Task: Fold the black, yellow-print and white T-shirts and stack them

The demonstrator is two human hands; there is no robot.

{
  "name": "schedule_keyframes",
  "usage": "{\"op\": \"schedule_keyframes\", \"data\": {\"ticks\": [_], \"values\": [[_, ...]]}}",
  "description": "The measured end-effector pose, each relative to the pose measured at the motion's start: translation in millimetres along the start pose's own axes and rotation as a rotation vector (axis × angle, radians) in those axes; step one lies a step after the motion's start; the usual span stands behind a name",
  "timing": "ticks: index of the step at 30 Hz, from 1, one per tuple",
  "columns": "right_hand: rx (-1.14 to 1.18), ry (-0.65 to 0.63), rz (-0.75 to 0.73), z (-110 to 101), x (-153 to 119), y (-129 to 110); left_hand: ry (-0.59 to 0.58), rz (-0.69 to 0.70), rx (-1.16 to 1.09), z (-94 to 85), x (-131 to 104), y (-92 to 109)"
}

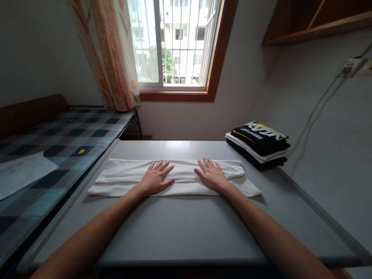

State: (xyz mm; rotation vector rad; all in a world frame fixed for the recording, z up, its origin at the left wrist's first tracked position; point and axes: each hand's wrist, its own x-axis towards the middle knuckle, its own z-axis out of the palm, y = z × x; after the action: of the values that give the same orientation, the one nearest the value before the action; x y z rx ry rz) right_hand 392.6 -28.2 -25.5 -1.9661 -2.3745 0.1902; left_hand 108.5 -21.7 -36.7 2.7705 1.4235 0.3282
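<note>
A white garment (183, 188), folded into a long narrow strip, lies crosswise on the light grey table (180, 230). What kind of garment it is I cannot tell. My left hand (157, 177) rests flat on it left of its middle, fingers spread. To the right, my right hand (212, 174) also presses flat on the cloth with its fingers apart. Neither hand grips anything. The strip's loose right end spreads slightly into two layers.
A stack of folded black and white clothes (259, 144) stands at the table's back right, by the wall. Left of the table is a bed with a checked cover (85, 130), papers (23, 171) on it. A window (172, 41) and curtain (111, 55) are behind.
</note>
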Motion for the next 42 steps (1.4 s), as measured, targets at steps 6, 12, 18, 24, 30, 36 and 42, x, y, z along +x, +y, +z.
{"op": "schedule_keyframes", "data": {"ticks": [6,12,18,24,30,36,42], "values": [[0.019,0.023,0.269,-6,-8,48,-0.005,-0.003,-0.010,-1.3,-1,2],[-0.015,0.070,0.362,-6,-5,85,0.002,-0.013,-0.019,-1.6,-2,2],[-0.066,0.328,0.343,-13,-14,99,0.004,-0.012,-0.014,-0.1,-2,1],[0.026,0.343,0.367,-23,-20,100,0.021,-0.012,-0.025,0.2,-2,1],[-0.062,0.332,0.377,-17,-20,100,0.018,-0.010,-0.030,-0.1,-3,1],[-0.056,0.464,0.158,-21,-22,66,0.003,-0.007,-0.017,-0.5,-2,1],[-0.009,0.201,0.064,-1,-11,38,0.000,-0.015,-0.019,0.3,-3,0]]}}
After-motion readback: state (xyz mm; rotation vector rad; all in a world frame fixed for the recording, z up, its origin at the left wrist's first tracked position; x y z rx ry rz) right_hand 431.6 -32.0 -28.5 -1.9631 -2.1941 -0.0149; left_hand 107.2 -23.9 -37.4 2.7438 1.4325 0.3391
